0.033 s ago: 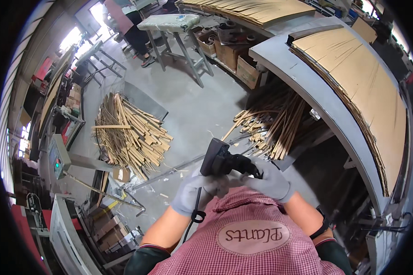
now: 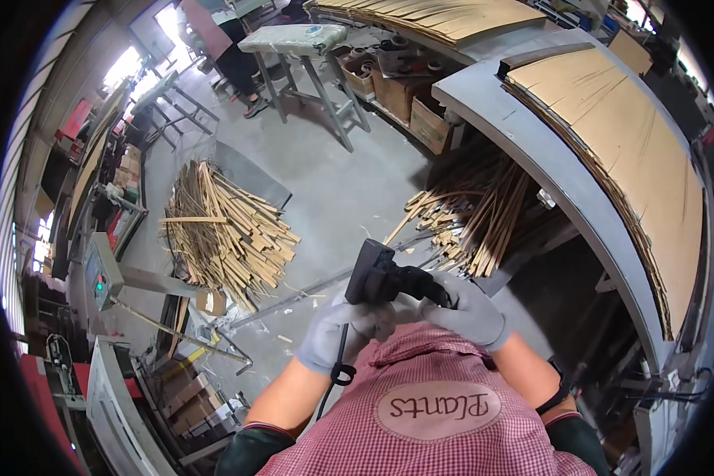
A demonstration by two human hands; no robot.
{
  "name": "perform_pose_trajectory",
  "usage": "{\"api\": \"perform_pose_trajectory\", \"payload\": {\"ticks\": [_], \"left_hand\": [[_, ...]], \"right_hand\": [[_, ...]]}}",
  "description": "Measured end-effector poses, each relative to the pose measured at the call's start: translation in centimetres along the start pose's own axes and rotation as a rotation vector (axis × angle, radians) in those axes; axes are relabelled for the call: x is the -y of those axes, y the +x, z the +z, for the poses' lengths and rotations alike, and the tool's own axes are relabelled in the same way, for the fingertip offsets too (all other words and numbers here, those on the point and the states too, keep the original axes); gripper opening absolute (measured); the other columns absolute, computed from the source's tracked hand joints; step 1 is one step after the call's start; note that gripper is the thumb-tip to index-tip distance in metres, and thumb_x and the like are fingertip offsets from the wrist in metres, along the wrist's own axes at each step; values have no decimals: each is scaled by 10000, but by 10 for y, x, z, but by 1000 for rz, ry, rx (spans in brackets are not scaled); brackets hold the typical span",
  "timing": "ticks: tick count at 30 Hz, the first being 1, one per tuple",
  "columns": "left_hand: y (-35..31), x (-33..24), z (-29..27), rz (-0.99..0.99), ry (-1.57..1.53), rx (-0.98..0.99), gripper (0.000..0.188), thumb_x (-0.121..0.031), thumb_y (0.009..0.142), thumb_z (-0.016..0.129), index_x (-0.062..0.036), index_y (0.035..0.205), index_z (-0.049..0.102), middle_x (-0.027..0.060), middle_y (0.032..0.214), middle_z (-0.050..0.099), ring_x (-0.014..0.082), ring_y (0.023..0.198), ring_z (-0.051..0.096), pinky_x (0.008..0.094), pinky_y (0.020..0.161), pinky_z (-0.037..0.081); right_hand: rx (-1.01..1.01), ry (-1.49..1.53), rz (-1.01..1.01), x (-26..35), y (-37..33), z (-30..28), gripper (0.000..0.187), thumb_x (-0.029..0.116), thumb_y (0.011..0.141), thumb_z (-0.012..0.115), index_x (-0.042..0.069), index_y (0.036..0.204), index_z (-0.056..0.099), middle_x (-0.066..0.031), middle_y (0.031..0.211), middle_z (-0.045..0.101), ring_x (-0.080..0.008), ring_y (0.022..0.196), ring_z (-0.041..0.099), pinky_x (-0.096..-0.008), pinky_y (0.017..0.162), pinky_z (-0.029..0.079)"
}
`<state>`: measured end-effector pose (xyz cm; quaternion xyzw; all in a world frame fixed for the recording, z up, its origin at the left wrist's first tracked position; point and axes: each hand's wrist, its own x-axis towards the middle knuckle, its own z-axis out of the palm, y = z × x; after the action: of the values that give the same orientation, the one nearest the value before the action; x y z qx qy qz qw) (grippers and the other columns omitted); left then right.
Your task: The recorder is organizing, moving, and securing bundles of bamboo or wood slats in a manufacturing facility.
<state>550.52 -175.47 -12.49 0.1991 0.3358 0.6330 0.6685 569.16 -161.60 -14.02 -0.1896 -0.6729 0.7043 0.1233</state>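
A black device (image 2: 373,274) is held up in front of the checked apron (image 2: 420,373), a broad block at its left end and a narrower part reaching right. The gloved left hand (image 2: 345,325) is closed around the underside of the block, and a black cable (image 2: 343,349) hangs knotted beside that wrist. The gloved right hand (image 2: 472,316) is clamped on the narrow end, its fingertips partly hidden. Beyond them on the floor (image 2: 333,159) lie two piles of thin strips: a left pile (image 2: 230,230), and a right pile (image 2: 484,230) running into shadow beneath the table's left edge. On that grey table (image 2: 484,103), a stack of tan sheets (image 2: 627,143) sits back from the left edge. Cardboard boxes (image 2: 428,123) stand near the table's far left corner; farther off, a person (image 2: 222,40) stands beside a padded trestle (image 2: 293,40).
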Motion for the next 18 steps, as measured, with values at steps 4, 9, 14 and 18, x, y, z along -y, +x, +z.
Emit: {"api": "perform_pose_trajectory", "payload": {"ticks": [4,9,14,18], "left_hand": [[-2,-3,-5,119,-56,-219,444,-97,803,522,10,1225,437,155,977,580,245,742,570,353,663,460],[-5,-8,-34,34,-167,-273,445,-51,842,504,-31,1278,414,136,1070,572,217,880,603,340,772,496],[-11,-15,-55,60,-113,-324,457,-8,842,501,-69,1286,410,123,1165,537,220,990,584,318,807,495],[-22,-27,-60,79,-86,-330,513,8,834,499,-74,1327,384,131,1188,527,232,1011,578,338,835,492]], "right_hand": [[126,330,-91,20,-3,-11,421,101,823,600,-42,1207,507,-79,927,596,-141,844,559,-275,768,454],[438,907,-279,-4,4,-15,583,103,813,536,-58,1347,364,-314,1255,472,-408,1159,492,-479,936,422],[170,1056,-197,15,19,9,651,9,785,496,-33,1398,279,-315,1288,448,-459,1203,446,-490,931,423],[-161,-39,21,38,44,16,350,72,858,497,-45,1186,534,-193,1093,584,-253,1031,559,-335,851,439]]}}
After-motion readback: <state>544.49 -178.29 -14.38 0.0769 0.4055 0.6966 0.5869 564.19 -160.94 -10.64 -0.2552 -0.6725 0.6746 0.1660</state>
